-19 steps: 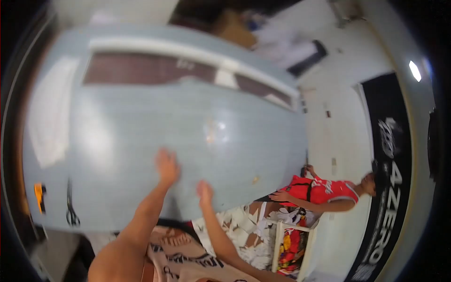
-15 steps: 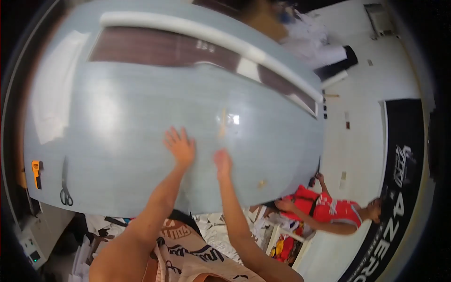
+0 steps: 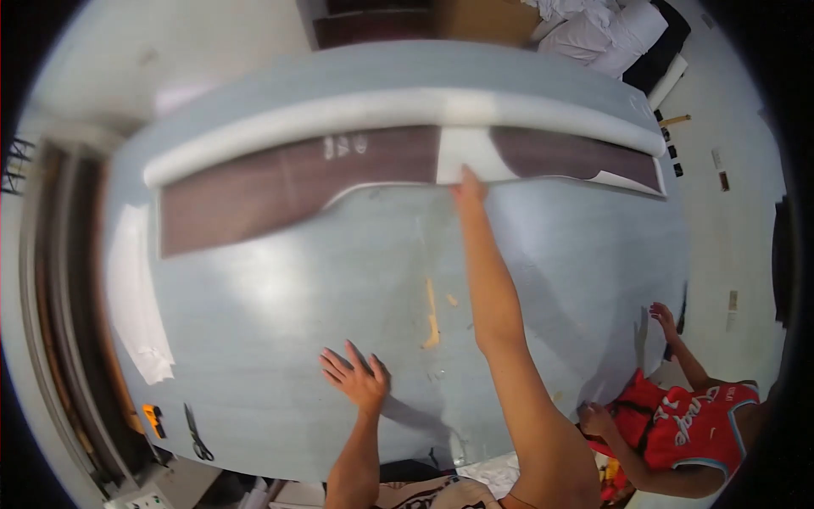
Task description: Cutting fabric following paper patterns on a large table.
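You're pressing your open left hand (image 3: pixel 356 379) flat on the table (image 3: pixel 280 339) while your right hand (image 3: pixel 467 184) is reaching out, fingertips touching the dark fabric strip (image 3: pixel 288 182), gripping nothing.

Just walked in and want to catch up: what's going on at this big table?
A person leans over a large grey table. The left hand lies flat on its surface, and the right hand reaches far across to the dark brown sheet beside a long white roll. Another person in a red top stands at the table's right edge.
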{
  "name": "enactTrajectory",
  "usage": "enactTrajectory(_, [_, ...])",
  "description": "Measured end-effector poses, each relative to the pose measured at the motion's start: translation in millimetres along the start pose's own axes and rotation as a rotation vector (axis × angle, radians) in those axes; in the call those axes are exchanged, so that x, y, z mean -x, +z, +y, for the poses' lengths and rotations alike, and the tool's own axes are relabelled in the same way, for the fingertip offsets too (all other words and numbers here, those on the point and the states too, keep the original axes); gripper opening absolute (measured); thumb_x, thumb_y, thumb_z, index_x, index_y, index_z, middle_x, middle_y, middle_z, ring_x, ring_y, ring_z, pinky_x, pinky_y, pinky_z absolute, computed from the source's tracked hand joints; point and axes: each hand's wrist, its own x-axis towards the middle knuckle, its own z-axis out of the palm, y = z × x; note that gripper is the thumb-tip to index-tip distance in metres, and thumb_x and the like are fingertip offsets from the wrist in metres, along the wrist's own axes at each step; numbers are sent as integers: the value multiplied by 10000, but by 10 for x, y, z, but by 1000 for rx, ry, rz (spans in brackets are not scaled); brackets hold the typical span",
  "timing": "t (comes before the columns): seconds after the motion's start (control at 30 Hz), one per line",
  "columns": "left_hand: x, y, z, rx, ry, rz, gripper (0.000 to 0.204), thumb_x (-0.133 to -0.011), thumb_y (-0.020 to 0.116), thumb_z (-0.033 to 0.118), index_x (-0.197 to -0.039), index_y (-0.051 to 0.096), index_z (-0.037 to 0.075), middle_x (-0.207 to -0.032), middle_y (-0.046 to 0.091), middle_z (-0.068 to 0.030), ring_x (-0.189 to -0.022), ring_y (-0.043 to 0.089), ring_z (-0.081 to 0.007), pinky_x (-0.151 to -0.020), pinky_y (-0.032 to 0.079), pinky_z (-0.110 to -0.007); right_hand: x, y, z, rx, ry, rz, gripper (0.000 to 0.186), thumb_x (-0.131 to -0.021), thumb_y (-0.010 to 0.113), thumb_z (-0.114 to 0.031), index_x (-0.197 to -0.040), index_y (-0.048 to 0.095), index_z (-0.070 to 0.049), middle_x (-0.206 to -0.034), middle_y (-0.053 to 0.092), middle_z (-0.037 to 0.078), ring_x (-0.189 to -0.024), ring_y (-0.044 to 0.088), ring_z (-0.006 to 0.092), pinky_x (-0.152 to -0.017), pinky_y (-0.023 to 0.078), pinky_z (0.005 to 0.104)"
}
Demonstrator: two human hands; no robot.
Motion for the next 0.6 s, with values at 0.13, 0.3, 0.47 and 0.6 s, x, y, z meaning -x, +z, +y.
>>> enactTrajectory(0.13, [-49,0,-234,-26,-2,-40,677,-966,501,394,-1544,339,81,-1607,110,-322,-1490,82,-499,-1173,77,-627,118,19,178,1,258,258,448,-885,757,-211,-1203,602,62,-1182,644,180,-981,682,320,-772,621,469])
enactTrajectory(0.3, [-53,-153,-392,-80,-3,-12,670,-966,502,400,-1538,351,86,-1611,120,-310,-1491,87,-494,-1176,84,-619,545,368,-146,-75,494,281,436,-901,740,-212,-1188,600,85,-1166,645,188,-936,689,321,-716,638,443])
enactTrajectory(0.47, [-29,-237,-427,-62,-18,35,665,-957,513,397,-1527,375,83,-1611,142,-300,-1493,102,-486,-1176,95,-614,663,272,-127,-71,491,295,433,-892,760,-211,-1160,598,89,-1119,661,195,-888,701,321,-719,636,467])
enactTrajectory(0.6, [8,-125,-268,8,26,66,649,-950,520,392,-1516,404,96,-1600,173,-306,-1489,122,-489,-1171,108,-621,477,-378,39,122,162,55,434,-889,765,-202,-1161,586,85,-1115,663,188,-892,704,320,-722,634,470])
